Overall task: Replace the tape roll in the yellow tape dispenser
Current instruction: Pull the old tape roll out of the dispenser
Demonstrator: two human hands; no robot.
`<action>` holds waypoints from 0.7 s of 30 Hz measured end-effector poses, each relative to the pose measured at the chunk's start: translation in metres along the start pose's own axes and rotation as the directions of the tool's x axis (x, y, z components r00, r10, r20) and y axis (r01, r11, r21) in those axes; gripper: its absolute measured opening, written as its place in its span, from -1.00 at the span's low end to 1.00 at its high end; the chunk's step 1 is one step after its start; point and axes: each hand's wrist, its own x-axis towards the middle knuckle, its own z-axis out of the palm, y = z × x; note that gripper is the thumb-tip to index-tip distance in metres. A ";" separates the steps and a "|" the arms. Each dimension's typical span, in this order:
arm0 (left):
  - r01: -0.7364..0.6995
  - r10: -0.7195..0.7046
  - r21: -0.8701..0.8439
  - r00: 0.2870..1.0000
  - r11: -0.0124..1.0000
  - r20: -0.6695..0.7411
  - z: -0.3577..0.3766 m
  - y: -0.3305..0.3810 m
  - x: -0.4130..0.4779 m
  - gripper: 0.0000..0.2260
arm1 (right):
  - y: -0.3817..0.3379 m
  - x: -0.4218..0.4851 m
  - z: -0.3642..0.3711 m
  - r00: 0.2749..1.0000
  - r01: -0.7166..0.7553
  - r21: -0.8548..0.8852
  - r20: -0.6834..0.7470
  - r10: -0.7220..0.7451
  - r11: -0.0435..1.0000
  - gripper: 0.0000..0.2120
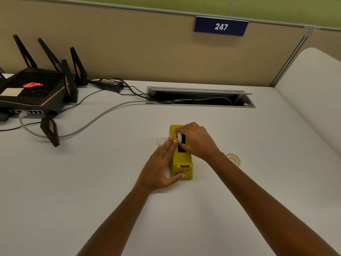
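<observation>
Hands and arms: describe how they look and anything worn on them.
The left hand and right hand are bare: no gloves, no rings or watch visible. Both forearms are uncovered, no sleeves in view.

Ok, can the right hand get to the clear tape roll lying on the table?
Probably yes: the clear tape roll lies on the table beside the right forearm, nothing between. But the right hand must first release the white roll in the yellow dispenser.
</observation>
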 end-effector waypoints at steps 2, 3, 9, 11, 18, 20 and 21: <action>-0.002 0.002 -0.003 1.000 1.000 -0.001 0.000 0.001 0.000 -0.17 | -0.001 0.000 0.000 1.000 0.000 0.019 0.004 0.000 1.000 -0.56; -0.004 0.004 -0.007 1.000 1.000 -0.001 0.000 0.001 0.000 -0.18 | -0.001 0.000 -0.001 1.000 -0.003 0.040 0.005 0.003 0.999 -0.56; -0.008 0.008 -0.016 1.000 1.000 -0.001 -0.001 0.001 0.000 -0.17 | -0.003 0.001 -0.006 0.999 -0.019 0.158 -0.024 0.023 0.987 -0.55; -0.010 0.010 -0.010 1.000 1.000 0.002 0.000 0.000 0.000 -0.17 | -0.004 0.003 -0.008 0.999 -0.025 0.189 -0.037 0.033 0.982 -0.55; -0.015 0.015 -0.005 1.000 1.000 0.004 0.001 -0.001 0.000 -0.17 | -0.003 0.000 -0.007 0.994 -0.074 0.324 -0.056 0.098 0.943 -0.55; -0.021 0.021 -0.011 1.000 1.000 0.003 0.000 0.000 0.000 -0.19 | -0.003 -0.003 -0.006 0.990 -0.084 0.380 -0.074 0.121 0.921 -0.55; -0.021 0.022 -0.013 1.000 1.000 0.004 -0.001 0.000 0.001 -0.21 | -0.004 -0.005 -0.006 0.988 -0.086 0.413 -0.085 0.132 0.906 -0.55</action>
